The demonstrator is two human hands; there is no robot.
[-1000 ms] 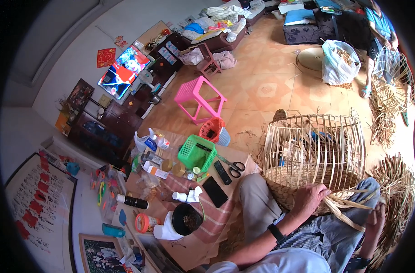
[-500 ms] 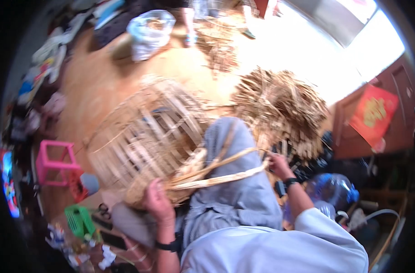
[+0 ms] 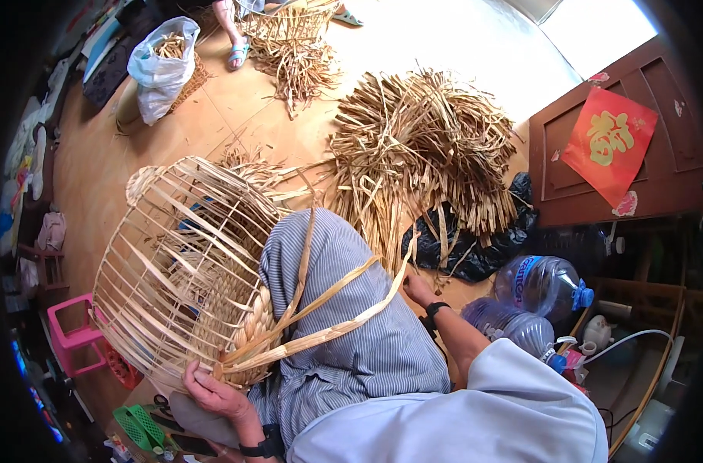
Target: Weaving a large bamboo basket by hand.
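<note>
A partly woven straw basket (image 3: 247,320) leans on its side against my left leg, its bare ribs fanned out as an open frame. My left hand (image 3: 216,395) is closed on its near edge, where several long straw strands (image 3: 321,336) come out. Those strands lie across my striped trouser leg, their far ends loose by my knee. My right hand (image 3: 419,290) is low beyond the knee, beside the strand ends and the near side of the big straw pile (image 3: 425,139). Its fingers are partly hidden, so whether it holds anything is unclear.
A black plastic bag (image 3: 475,266) lies under the pile. Large clear bottles (image 3: 537,285) stand at my right, near a brown door (image 3: 548,154). To the left are a pink stool (image 3: 81,336) and a green basket (image 3: 139,427). Another person's foot (image 3: 238,55) is beyond, by a white bag (image 3: 162,73).
My right hand has moved down from the strand ends, which now lie loose. The view has shifted, and the basket stands more upright beside my leg. My left hand stays at its edge.
</note>
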